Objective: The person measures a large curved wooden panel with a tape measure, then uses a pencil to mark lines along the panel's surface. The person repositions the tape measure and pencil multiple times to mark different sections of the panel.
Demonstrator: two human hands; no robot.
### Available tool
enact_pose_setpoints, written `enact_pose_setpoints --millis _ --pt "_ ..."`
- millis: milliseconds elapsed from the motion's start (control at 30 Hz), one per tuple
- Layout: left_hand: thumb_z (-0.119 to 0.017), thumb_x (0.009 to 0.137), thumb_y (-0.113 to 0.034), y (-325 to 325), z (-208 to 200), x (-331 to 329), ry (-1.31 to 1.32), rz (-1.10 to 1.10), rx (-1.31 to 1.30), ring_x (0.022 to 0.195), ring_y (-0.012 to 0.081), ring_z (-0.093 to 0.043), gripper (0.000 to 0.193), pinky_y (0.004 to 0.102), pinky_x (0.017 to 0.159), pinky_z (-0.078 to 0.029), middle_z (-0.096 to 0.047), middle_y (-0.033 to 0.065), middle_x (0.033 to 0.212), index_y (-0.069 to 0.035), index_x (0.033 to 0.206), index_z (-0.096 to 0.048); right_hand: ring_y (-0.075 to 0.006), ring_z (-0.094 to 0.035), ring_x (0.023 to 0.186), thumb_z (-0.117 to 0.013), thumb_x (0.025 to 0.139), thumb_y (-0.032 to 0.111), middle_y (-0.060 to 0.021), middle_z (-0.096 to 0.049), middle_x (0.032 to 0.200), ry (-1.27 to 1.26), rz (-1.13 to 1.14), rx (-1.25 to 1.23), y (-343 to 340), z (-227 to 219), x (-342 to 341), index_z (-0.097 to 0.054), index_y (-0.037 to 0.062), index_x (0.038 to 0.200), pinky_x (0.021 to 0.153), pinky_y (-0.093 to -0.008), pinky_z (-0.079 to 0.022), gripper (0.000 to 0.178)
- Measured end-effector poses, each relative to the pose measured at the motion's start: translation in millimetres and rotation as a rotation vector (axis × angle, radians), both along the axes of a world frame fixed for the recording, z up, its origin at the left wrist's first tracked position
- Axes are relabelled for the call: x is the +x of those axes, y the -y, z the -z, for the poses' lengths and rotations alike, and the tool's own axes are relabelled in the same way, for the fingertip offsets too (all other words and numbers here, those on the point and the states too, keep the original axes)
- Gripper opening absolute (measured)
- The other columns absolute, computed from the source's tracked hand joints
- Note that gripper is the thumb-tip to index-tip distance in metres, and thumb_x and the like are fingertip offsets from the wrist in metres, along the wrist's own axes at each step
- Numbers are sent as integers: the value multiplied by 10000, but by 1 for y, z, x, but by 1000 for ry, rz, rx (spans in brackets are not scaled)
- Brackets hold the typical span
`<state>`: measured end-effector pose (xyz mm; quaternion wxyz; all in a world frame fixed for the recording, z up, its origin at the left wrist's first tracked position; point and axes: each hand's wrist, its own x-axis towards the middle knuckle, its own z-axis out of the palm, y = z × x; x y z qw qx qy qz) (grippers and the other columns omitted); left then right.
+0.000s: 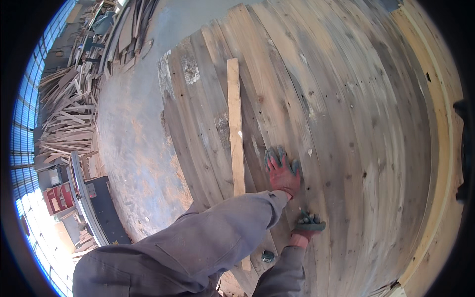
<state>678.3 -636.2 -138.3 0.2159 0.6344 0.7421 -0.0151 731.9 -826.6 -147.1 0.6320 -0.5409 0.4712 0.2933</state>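
My left hand (284, 174), in a red work glove with grey fingertips, lies flat with fingers spread on a row of weathered grey-brown planks (341, 148). Closer to me, my right hand (308, 228), gloved the same way, is closed just above the planks. A small, thin tip seems to show at its fingers, but I cannot make out what it is. Left of my hands, a pale wooden batten (236, 123) lies lengthwise over the planks, partly hidden under my left sleeve. A small dark tape measure (267, 256) sits between the batten and my right forearm.
Lighter timber (435, 99) runs along the right edge of the planks. To the left is a dusty, stained concrete floor (133, 138). Beyond it are a heap of scrap wood (74, 119) and a dark machine (109, 208) with a metal rail.
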Motion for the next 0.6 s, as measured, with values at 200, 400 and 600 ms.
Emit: enact_pose_setpoints --millis 200,400,600 --pt "-681 881 -450 -36 -5 -24 145 -94 141 1483 457 -302 741 546 1222 -251 -375 279 1558 -50 1464 -457 -183 -485 421 -364 1009 597 -39 -639 658 -45 -2 -74 0 13 9 -640 148 894 390 -326 -390 539" --pt "-630 940 -316 -181 16 -32 146 145 429 1472 447 -317 623 529 1216 -271 -367 204 1586 -54 1477 -453 -163 -487 446 -375 1001 607 -43 -645 696 38 -29 -155 -2 14 2 -645 117 926 423 -309 -400 564" --pt "-569 974 -308 -200 14 -23 31 105 287 1490 423 -285 616 530 1225 -241 -330 164 1616 -78 1523 -415 -162 -493 475 -354 1014 646 -37 -626 696 88 -29 -49 -23 -26 -5 -660 89 957 439 -306 -413 638"
